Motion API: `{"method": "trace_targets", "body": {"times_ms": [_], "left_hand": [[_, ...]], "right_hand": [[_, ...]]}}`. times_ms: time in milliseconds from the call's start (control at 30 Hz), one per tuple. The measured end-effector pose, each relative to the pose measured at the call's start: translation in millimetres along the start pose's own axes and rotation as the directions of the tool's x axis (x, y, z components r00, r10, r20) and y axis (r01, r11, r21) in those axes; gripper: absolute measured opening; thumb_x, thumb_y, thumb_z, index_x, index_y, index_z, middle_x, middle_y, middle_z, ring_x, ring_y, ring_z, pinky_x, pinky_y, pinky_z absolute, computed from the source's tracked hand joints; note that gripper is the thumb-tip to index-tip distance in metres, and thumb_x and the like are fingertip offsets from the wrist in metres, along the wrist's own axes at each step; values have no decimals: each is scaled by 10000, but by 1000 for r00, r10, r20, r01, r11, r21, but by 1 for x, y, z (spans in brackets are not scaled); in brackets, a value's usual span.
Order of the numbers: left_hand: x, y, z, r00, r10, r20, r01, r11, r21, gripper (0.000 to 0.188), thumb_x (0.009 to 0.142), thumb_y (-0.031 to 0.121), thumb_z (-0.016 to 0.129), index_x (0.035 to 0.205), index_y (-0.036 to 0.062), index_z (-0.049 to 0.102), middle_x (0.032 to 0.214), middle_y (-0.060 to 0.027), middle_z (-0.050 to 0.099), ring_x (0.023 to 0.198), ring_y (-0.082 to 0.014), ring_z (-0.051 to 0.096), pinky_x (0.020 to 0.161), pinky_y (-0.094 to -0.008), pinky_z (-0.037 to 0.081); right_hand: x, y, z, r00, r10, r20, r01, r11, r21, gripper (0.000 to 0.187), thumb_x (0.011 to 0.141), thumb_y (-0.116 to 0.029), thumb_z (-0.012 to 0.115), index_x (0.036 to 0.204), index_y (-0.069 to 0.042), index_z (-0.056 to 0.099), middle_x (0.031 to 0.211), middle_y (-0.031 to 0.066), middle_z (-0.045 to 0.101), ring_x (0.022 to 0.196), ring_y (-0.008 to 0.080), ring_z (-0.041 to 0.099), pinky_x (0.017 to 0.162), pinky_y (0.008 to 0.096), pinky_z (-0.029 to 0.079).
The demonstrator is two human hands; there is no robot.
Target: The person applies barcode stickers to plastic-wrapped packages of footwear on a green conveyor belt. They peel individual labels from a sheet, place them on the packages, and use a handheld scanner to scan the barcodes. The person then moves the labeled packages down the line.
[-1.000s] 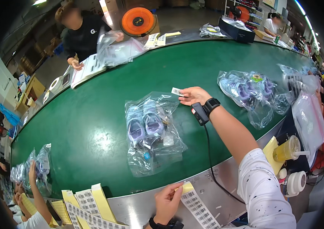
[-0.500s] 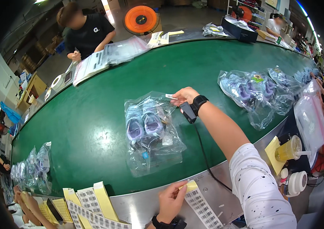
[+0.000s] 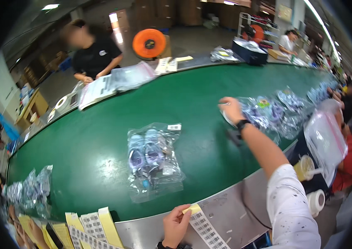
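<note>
A clear plastic bag (image 3: 155, 186) with a pair of light blue shoes (image 3: 145, 151) lies on the green table, a white barcode label (image 3: 174, 127) at its upper right corner. Neither hand touches it. My right hand (image 3: 232, 108) reaches to the left end of more bagged blue shoes (image 3: 263, 110), its fingers curled together. What they pinch, if anything, is too small to make out. Below that wrist is a blurred dark scanner (image 3: 235, 136) on a cable. Near the front edge, my left hand (image 3: 177, 226) pinches the yellow top of a barcode label strip (image 3: 206, 228).
More bagged shoes (image 3: 30, 189) lie at far left. Label sheets (image 3: 95, 226) rest at the front edge, beside a co-worker's hands. Across the table a person in black (image 3: 99, 54) handles plastic bags (image 3: 132, 76). A drink cup (image 3: 304, 167) and white jar (image 3: 316, 201) stand at right.
My right hand has let go of the near bag's label corner and moved right to the other bagged shoes. The left hand still holds the strip. The view has shifted a little.
</note>
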State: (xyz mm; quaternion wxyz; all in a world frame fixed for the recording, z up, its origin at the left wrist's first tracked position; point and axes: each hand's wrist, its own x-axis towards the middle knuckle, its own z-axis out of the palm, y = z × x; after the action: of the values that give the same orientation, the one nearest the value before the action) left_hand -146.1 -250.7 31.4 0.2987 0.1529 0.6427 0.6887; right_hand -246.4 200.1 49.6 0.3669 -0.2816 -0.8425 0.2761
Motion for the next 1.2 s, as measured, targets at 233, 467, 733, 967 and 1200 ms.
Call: {"method": "trace_targets", "body": {"times_ms": [233,467,733,967,1200], "left_hand": [[7,-6,6,994,43,100,-30,992,-125,412,891,14,612,1287,-11,502,1082,-122,669,995,-137,638,846,-256,519],[8,-9,-3,998,28,50,-19,985,-173,576,895,-35,569,1418,47,342,1026,-128,672,894,-125,648,764,-225,516],[0,-1,-17,993,64,-103,-82,981,-176,280,920,1,556,1199,-5,575,961,-64,672,822,-74,618,695,-199,492],[0,4,-13,995,102,2,-101,988,-117,245,928,26,557,1165,-18,602,977,-73,678,848,-82,632,725,-206,504],[-3,12,-11,993,118,-20,-118,993,-26,214,920,38,586,1121,-16,638,863,-40,690,760,-53,625,665,-184,491]], "right_hand": [[-26,181,-138,979,185,90,-175,978,-112,584,792,-290,715,1257,25,558,1228,204,606,1147,297,573,983,377,426],[-117,-25,-28,981,10,192,6,997,-80,522,823,-327,683,1201,11,558,1084,209,653,1030,332,630,869,405,489],[-199,-166,-39,834,-443,329,330,878,346,351,832,-113,669,1150,16,593,1090,171,622,980,300,617,865,352,478],[-270,-174,-65,784,-281,554,-23,878,478,165,801,-18,678,964,7,680,897,93,632,803,195,623,716,285,486],[-280,-174,-69,816,-291,500,99,922,375,124,779,-16,693,903,-7,688,862,88,607,759,210,605,682,294,480]]}}
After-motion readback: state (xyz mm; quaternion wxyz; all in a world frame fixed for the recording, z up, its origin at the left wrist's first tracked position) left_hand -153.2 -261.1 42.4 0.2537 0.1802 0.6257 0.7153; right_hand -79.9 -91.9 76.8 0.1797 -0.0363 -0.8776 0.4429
